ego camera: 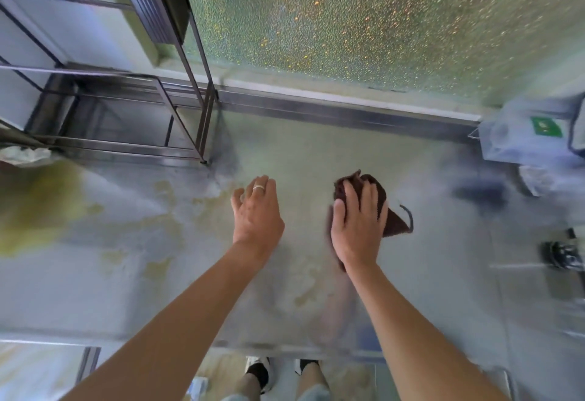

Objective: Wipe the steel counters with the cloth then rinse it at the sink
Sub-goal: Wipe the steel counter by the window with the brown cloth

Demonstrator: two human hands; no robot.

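Nearest the camera, two shoes (259,372) in black and white stand on a pale floor just below the counter's front lip. Above them spreads the steel counter (133,283) — a broad, dull grey sheet, smeared with yellowish, blotchy stains toward its left side and blurred with glare.

Both bare forearms reach out over it. The right hand (357,226) lies flat with straight fingers pressing down on the cloth (394,222), a dark brown, nappy rag bunched into a rough triangle; one pointed corner and a thin curled edge stick out to the right of the hand, and the cloth rests on the middle of the counter. The left hand (257,214) is beside it, well clear of the cloth, fingers relaxed and slightly bent, holding nothing; a pale ring (259,187) bands one finger. Whether its fingertips touch the steel cannot be told.

Farther back on the left stands a thin-barred metal rack (177,122). At the right edge sits a pale boxy container with a green label (546,126). Behind the counter's raised back ledge rises a pebbled glass pane (364,21) — bumpy, speckled with green and orange.
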